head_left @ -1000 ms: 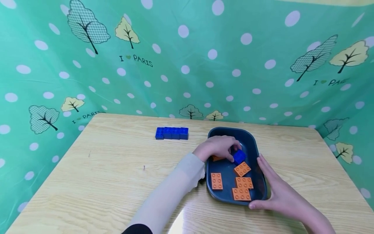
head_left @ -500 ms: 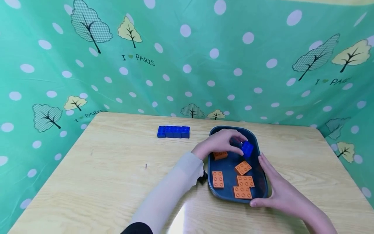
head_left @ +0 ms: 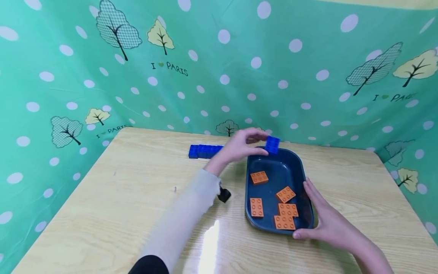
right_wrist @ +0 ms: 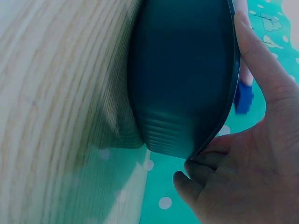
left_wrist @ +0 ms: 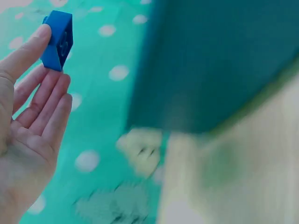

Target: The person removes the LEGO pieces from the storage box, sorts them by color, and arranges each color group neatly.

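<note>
My left hand (head_left: 237, 146) pinches a blue toy building brick (head_left: 272, 145) between thumb and fingertips, above the far end of a dark blue tray (head_left: 270, 164). The left wrist view shows the same brick (left_wrist: 60, 39) at the fingertips, its hollow underside turned partly sideways. My right hand (head_left: 325, 225) holds the tray at its near right corner, thumb on the near side and fingers along the right wall. In the right wrist view the fingertips meet the tray's rim (right_wrist: 236, 51). Several orange bricks (head_left: 284, 222) lie in the tray, two of them overlapping or touching.
A row of blue bricks (head_left: 202, 151) stands left of the tray, partly hidden by my left forearm. A small black object (head_left: 224, 195) shows under my left wrist. A green patterned cloth (head_left: 191, 76) hangs behind the wooden table (head_left: 143, 194).
My left hand has lifted the blue brick out of the tray, up and then leftward over its far edge. My right hand stays on the tray. The view has shifted slightly.
</note>
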Tool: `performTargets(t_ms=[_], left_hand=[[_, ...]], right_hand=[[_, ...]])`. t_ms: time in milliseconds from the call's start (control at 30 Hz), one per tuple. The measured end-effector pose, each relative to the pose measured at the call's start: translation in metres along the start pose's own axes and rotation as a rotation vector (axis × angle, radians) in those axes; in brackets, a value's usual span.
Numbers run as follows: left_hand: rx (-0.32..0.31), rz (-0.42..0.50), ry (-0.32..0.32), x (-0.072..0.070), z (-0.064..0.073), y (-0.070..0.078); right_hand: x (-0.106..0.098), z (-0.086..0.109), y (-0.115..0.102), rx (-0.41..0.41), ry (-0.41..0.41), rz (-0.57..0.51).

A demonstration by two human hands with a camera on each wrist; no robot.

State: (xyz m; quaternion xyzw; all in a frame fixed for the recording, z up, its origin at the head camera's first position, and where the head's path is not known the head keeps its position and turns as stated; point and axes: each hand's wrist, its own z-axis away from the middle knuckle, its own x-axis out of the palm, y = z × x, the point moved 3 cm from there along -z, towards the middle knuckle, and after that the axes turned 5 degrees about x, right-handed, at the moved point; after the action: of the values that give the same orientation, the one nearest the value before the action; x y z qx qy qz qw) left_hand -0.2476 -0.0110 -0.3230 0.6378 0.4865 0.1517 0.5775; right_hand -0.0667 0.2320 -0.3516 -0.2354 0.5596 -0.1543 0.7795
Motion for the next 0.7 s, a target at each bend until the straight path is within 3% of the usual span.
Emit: performTargets(t_ms=[200, 433, 567, 700], left_hand=[[-0.054, -0.006, 0.16, -0.072, 0.03, -0.009], [-0.255, -0.094, 0.291, -0.151, 0.094, -0.04], [-0.369, -0.152, 0.297, -0.176, 0.128, -0.066], [-0.483, -0.2, 0.252, -0.184, 0.15, -0.087]], right_hand=[[-0.003, -0.001, 0.0, -0.005, 0.009, -0.002], [-0.002, -0.001, -0.001, -0.013, 0.002, -0.019], [-0.001, -0.001, 0.001, -0.011, 0.002, -0.017], [0.0, 0.0, 0.001, -0.011, 0.0, -0.017]])
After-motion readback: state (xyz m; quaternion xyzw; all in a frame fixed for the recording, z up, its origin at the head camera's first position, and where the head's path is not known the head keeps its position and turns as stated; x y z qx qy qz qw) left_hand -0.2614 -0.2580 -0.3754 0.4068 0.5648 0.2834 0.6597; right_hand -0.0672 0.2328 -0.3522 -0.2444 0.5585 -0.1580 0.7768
